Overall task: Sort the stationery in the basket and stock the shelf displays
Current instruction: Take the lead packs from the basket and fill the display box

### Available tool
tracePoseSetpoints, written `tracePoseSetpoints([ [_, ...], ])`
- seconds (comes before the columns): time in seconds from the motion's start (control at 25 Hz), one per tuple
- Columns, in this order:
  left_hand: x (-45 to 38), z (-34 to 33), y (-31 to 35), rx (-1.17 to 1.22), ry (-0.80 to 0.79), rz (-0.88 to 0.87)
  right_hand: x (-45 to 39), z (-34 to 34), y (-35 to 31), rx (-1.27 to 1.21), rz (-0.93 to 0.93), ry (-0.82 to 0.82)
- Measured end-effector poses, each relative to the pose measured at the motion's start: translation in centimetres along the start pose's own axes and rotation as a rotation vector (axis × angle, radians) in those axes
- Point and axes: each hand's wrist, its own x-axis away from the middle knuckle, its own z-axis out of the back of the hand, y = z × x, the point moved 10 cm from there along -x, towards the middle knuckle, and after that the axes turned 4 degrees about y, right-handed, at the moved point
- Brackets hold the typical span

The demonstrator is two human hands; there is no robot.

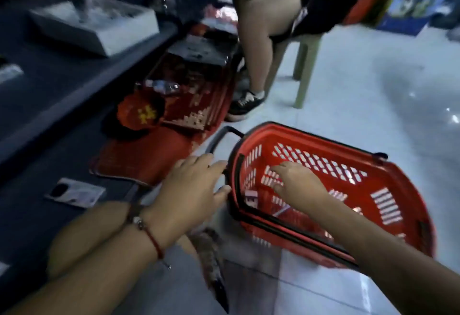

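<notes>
A red plastic basket (388, 190) with black handles lies on the pale floor at the lower right. My left hand (189, 188) rests at its left rim, fingers stretched toward the black handle. My right hand (296, 185) reaches inside the basket, its fingers down near the perforated bottom. A small white packet (251, 196) and another pale item lie in the basket's near left corner. The frame is blurred, so I cannot tell whether my right fingers pinch anything.
A dark shelf (57, 95) runs along the left, with a white box (99, 26) on it. Red packaged goods (194, 95) are piled on the floor below. A person sits on a chair (306, 66) ahead. A phone-like card (74, 192) lies at lower left.
</notes>
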Motion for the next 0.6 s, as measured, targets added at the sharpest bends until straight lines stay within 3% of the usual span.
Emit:
tracePoseSetpoints([
  [0.24, -3.4, -11.0, 4.2, -0.012, -0.356, -0.079, -0.3, -16.5, 8.5, -0.106, -0.180, -0.444],
  [0.36, -5.6, -12.4, 4.5, 0.034, -0.337, -0.053, -0.9, -23.2, 12.1, -0.262, -0.405, -0.616],
  [0.48, -6.7, -13.3, 5.1, 0.076, -0.302, -0.046, 0.0, -28.3, 14.3, -0.541, -0.794, -0.702],
  [0.6, -7.1, -14.9, 5.0, 0.074, -0.289, -0.045, 0.9, -31.8, 15.1, -0.751, -1.063, -0.658],
])
